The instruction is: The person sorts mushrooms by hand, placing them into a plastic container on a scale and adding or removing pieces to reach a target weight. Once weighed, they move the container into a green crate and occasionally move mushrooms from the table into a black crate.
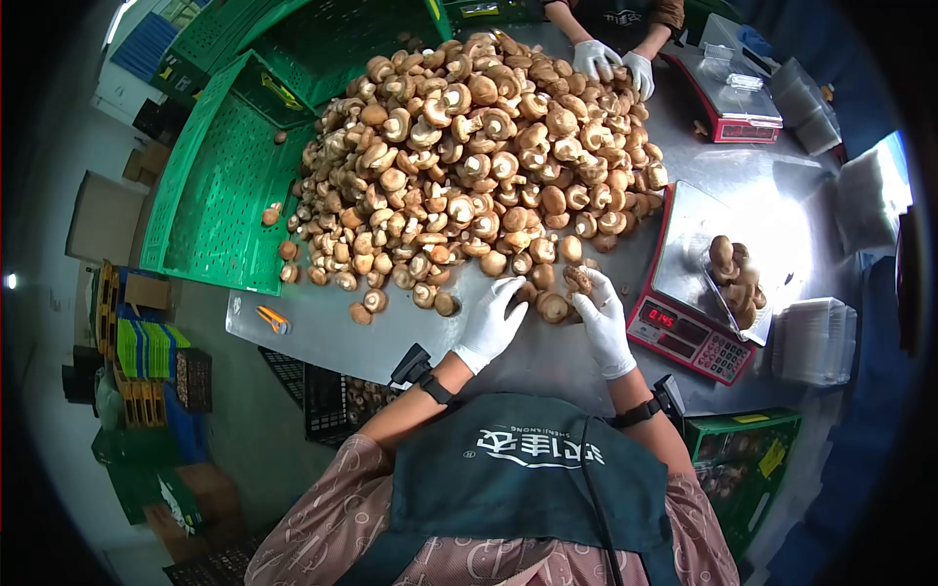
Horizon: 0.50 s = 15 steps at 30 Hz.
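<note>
A big heap of brown shiitake mushrooms (459, 166) covers the metal table. My right hand (604, 327), in a white glove, grips a mushroom (577, 280) at the heap's near edge. Just below that one lies another mushroom (552, 308) on the table. My left hand (491, 327), gloved too, has its thumb and fingers apart, with the fingertips beside a small mushroom (526, 292). To the right of my right hand stands a red scale (684, 337) reading 0.145, with a tray of mushrooms (740, 278) on its plate.
Green crates (210, 200) stand at the left. An orange cutter (273, 318) lies near the table's left edge. Across the table, a co-worker's gloved hands (614, 64) touch the heap beside a second scale (728, 93). Stacked clear trays (813, 342) line the right side.
</note>
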Motion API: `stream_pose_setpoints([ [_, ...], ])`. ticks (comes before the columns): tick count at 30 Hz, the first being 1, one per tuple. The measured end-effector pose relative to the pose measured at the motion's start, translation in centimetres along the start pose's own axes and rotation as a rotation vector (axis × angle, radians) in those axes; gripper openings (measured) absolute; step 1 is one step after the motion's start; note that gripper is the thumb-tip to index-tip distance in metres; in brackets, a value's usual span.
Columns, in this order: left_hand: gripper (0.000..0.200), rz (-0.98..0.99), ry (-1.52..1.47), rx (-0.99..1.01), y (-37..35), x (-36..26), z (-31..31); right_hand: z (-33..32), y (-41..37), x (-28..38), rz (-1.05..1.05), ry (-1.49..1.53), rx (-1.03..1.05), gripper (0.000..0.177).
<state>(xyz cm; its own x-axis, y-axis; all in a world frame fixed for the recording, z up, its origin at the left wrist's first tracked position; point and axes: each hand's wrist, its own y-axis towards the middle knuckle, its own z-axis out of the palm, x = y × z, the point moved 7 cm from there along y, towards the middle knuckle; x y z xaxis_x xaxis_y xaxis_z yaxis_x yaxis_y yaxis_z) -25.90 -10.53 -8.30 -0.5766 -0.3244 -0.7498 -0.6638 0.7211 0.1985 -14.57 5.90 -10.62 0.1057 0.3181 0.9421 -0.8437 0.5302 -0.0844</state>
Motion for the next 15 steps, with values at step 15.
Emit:
stream_pose_setpoints([
  [15,0.04,-0.148,-0.452,0.111,2.2,-2.7,1.1,2.5,-0.5,-1.3,0.211,0.146,0.253,0.044],
])
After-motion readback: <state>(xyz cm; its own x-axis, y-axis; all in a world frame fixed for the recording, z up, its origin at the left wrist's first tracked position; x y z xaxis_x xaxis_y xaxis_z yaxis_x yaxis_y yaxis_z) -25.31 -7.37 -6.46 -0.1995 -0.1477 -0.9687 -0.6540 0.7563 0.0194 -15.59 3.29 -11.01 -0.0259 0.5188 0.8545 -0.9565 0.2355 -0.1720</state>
